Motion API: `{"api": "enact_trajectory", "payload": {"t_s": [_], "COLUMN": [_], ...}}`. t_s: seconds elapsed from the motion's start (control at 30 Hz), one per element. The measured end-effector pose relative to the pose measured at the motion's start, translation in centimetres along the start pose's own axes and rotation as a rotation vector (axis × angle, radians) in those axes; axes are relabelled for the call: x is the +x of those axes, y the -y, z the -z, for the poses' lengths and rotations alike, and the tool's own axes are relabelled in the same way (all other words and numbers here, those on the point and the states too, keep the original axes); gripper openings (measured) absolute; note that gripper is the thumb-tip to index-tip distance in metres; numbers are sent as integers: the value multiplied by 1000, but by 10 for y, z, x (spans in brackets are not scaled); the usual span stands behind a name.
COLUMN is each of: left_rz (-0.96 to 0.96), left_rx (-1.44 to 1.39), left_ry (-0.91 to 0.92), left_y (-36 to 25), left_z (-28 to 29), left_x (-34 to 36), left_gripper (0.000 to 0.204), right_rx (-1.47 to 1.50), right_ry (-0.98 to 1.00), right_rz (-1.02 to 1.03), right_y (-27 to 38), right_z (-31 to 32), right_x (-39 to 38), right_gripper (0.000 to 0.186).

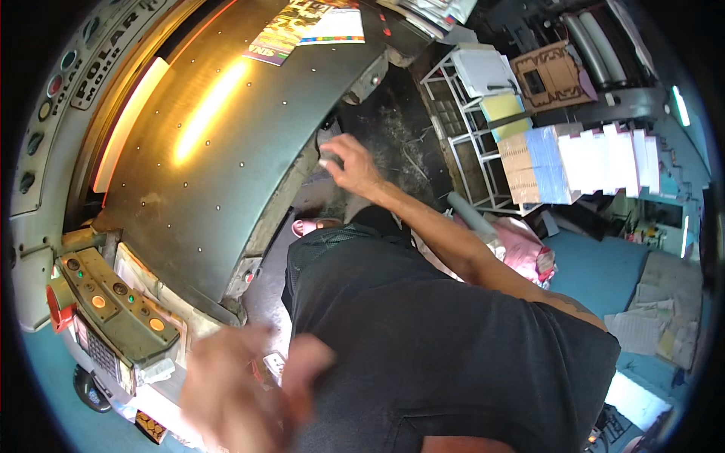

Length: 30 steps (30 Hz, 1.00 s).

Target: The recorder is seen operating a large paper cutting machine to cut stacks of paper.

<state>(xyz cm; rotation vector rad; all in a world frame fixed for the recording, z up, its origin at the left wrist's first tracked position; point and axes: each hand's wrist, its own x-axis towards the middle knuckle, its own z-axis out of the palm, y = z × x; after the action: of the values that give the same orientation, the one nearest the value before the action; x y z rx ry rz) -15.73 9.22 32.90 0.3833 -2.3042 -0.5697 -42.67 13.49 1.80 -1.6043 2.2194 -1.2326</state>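
My right hand point(353, 166) hovers by the front edge of a paper cutter's metal table point(264, 128). Its fingers are bent, with a gap between them and the thumb, and I see nothing held in it. Blurred by motion, my left hand point(245, 389) is close to the camera at the lower left. Its thumb stands out, but whether it holds anything is unclear. Beyond it sits the cutter's control panel point(117, 302) with orange and green buttons. Colourful printed sheets point(302, 30) lie at the table's far end.
A white metal rack point(472, 128) stands at the right, beside stacked white paper and wrapped blocks point(559, 162). A brown cardboard piece point(555, 75) rests near dark machine rollers point(596, 49). Pink crumpled material point(525, 249) lies on the right. A keypad point(97, 347) is below the panel.
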Motion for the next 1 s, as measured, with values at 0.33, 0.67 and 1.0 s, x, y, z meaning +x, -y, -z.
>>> {"api": "enact_trajectory", "payload": {"t_s": [0.33, 0.67, 1.0], "left_rz": [1325, 1436, 1052], "left_rx": [273, -310, -360], "left_ry": [1420, 893, -728], "left_y": [119, 98, 395], "left_z": [-167, -117, 14], "left_x": [-510, -401, -58], "left_gripper": [28, 29, 63], "right_rx": [140, 218, 143], "right_ry": [-204, 172, 257], "right_rz": [-154, 152, -331], "right_y": [-7, 56, 37], "right_z": [-37, -105, -218], "right_x": [143, 196, 394], "right_gripper": [21, 20, 85]}}
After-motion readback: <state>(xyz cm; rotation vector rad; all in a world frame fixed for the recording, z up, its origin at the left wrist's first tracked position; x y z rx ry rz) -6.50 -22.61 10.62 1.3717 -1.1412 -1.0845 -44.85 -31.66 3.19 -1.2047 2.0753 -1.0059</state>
